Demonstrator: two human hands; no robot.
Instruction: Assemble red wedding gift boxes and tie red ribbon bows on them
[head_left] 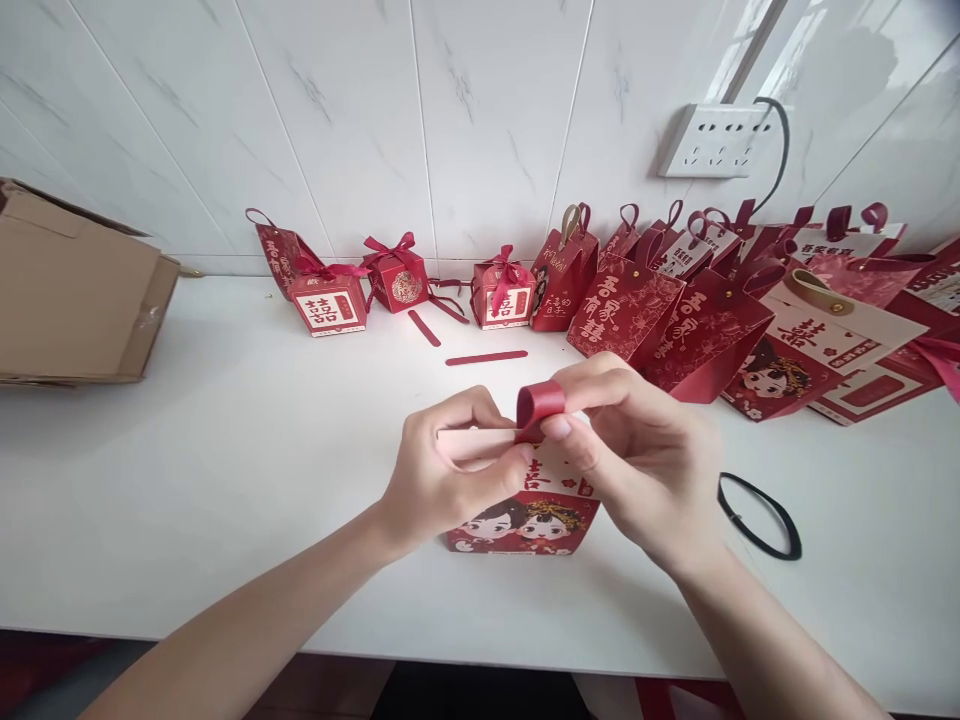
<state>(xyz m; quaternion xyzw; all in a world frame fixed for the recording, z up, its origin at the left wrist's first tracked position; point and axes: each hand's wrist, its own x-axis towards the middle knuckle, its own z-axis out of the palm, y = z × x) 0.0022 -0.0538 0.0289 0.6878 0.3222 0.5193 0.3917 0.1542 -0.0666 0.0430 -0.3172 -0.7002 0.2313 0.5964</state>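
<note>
A red and white gift box [525, 525] with two cartoon faces stands upright on the white table in front of me. My left hand [461, 465] pinches its top edge from the left, thumb on the front and fingers behind. A red strap [541, 402], bent into a loop, rises from the top of the box. Thumb and fingers of my right hand [634, 450] grip this strap from the right. Where the strap meets the box is partly hidden by my fingertips. Two loose red strips, one a flat strap [487, 357], lie beyond the box.
Several finished-looking red gift boxes [626, 305] with loops crowd the right back. Smaller ribbon-tied boxes [328, 302] stand along the wall. A cardboard box [75, 290] sits at far left. At right lies a black band [761, 517]. A power strip [716, 140] hangs on the tiled wall.
</note>
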